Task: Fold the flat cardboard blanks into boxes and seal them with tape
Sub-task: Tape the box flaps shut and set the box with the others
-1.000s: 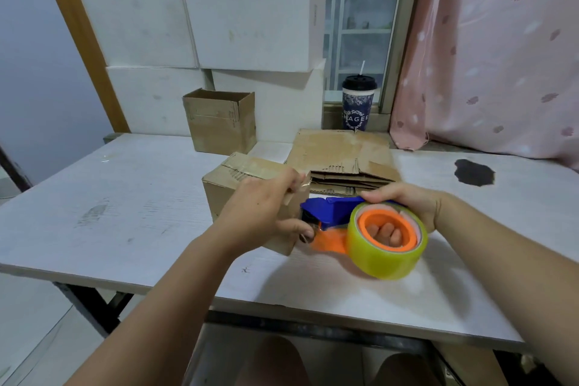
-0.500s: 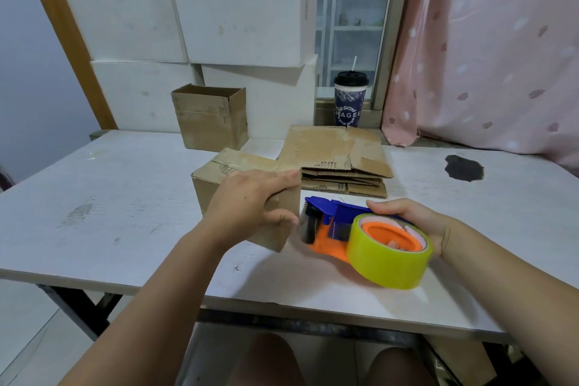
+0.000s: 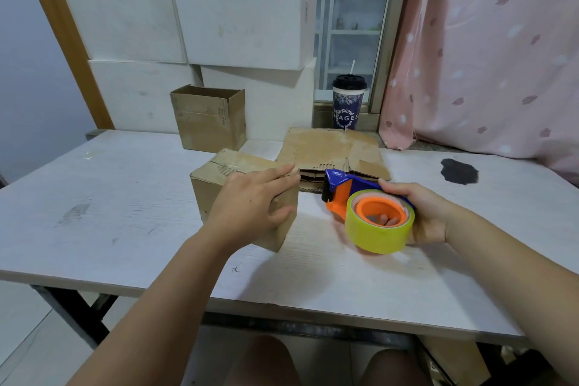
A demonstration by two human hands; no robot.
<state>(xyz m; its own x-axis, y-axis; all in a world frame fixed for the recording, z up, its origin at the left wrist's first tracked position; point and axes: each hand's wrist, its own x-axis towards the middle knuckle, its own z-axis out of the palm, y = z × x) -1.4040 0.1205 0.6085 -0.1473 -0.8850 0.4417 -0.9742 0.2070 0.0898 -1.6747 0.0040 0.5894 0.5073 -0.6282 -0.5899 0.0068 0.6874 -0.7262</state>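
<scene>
1. The folded box (image 3: 206, 194) sits at the centre of the frame on the table (image 3: 94, 197), its top flaps closed. The left hand (image 3: 250, 207) lies over its right top edge with fingers nearly straight and thumb against the near face, so it is pressing rather than gripping. With no real clasp on it, the light box could slide or tip towards the left of the frame when tape is dragged across.
2. I cannot tell whether tape already covers the seam. If the flaps spring up beside the flat hand, the seal would likely go on crooked or wrinkled.
3. The right hand (image 3: 429, 213) is curled round the tape dispenser (image 3: 366, 210), just right of the box and apart from it, with fingertips showing inside the orange core. Its blue front end faces the left hand, so a hurried pass could nick the fingertips or stick tape to skin.
4. The flat blanks (image 3: 335, 150) lie just behind, where a loose tape end could catch them.
5. The cup (image 3: 348, 103) at upper centre stands well apart and is at risk only if the box is shoved far back.
</scene>
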